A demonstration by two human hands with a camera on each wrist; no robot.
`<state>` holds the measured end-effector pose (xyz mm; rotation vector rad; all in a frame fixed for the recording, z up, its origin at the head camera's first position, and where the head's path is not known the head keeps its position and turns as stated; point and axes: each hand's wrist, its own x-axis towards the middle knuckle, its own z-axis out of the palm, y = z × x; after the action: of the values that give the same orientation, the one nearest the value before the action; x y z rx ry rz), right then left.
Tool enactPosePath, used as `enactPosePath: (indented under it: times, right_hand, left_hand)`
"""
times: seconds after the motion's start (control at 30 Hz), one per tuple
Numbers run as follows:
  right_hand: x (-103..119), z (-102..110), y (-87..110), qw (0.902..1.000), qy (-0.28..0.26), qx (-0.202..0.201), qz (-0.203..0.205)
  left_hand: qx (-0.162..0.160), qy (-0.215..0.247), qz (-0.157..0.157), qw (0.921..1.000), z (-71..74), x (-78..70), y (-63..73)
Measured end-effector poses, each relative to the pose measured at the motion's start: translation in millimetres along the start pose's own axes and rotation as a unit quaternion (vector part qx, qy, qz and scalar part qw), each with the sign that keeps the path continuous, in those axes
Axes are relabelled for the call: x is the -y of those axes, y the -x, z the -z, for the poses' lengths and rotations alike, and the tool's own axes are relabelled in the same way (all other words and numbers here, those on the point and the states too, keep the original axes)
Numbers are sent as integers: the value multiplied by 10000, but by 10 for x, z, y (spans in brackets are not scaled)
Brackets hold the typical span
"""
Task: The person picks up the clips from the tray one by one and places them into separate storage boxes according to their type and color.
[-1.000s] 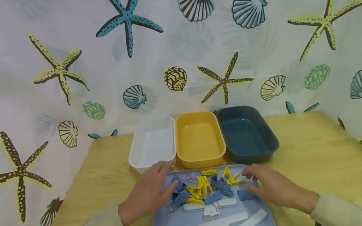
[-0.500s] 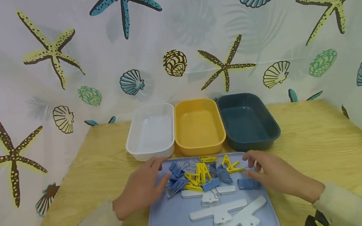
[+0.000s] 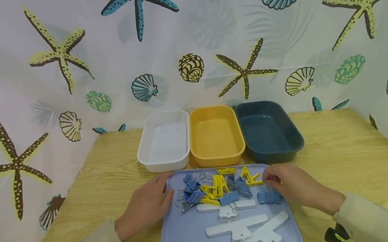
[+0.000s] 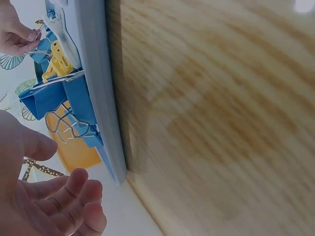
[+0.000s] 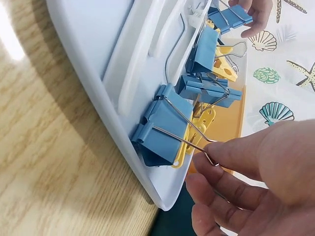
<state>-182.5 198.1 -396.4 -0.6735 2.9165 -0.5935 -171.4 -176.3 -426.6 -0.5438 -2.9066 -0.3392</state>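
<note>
The blue clip (image 3: 269,198) near three o'clock on the tray (image 3: 191,238) has its wire (image 5: 182,139) pinched by the right hand (image 3: 298,187), while the left hand (image 3: 145,204) is loose near nine o'clock.

Both sleeves (image 3: 364,217) are pale cream, the wrist gear (image 3: 332,236) black.

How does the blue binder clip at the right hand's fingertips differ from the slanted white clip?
The binder clip has a compact blue body with a thin wire handle; the slanted clip has a long white bar with a short grip. The right hand pinches the binder clip's wire handle, while no hand touches the slanted clip. Both are toward the right side of the tray.
</note>
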Motion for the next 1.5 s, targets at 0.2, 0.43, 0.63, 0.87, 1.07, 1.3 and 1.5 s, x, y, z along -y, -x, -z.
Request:
enactPosePath:
  times: [0.2,0.43,0.63,0.87,1.07,1.3,1.5]
  right_hand:
    - [-26,-20,-13,9999,-14,41,140]
    - [-65,-34,-43,9986,53,-103,513]
    - [-59,-19,-59,9984,77,-137,544]
    - [-25,-4,-80,9988,85,-73,485]
    - [-2,5,-91,9991,76,-24,412]
    - [30,48,-108,9985,140,-54,520]
    - [31,94,-105,9987,232,-69,456]
  left_hand:
    - [187,100,227,9995,-26,33,26]
    - [580,102,567,9967,-55,103,33]
    - [772,300,758,9937,-108,170,20]
    - [1043,438,820,9902,-150,194,-15]
    - [1515,631,592,9847,-136,234,-74]
    - [2590,1571,477,9518,-99,416,-269]
    - [3250,2079,741,9196,-96,473,-429]
